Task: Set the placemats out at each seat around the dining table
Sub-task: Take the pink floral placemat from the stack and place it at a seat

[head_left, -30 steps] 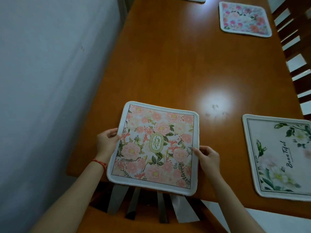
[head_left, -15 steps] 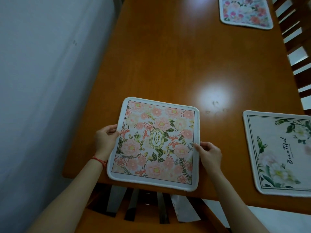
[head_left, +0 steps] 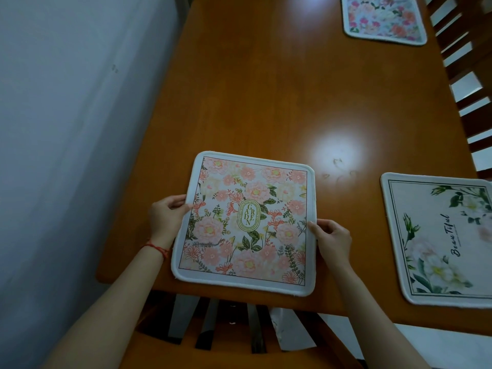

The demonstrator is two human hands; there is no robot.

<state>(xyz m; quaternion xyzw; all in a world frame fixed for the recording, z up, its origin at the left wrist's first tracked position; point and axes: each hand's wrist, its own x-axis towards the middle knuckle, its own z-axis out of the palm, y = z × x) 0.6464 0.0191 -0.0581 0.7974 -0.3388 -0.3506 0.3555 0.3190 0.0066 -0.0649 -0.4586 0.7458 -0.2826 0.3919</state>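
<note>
A square placemat with pink flowers and a "GARDEN" oval (head_left: 247, 222) lies on the orange wooden dining table (head_left: 266, 89), close to its near edge. My left hand (head_left: 166, 215) pinches the mat's left edge, thumb on top. My right hand (head_left: 331, 239) pinches its right edge. A white placemat with green leaves (head_left: 442, 241) lies to the right on the same side. A third floral placemat (head_left: 383, 18) lies at the far right of the table.
A white wall (head_left: 66, 129) runs along the table's left side. A wooden chair back (head_left: 226, 331) stands below the near edge, under the held mat. Another slatted chair (head_left: 471, 75) stands along the right side.
Both hands have slid the pink placemat a little further onto the table, away from the near edge. It now overhangs the edge less.
</note>
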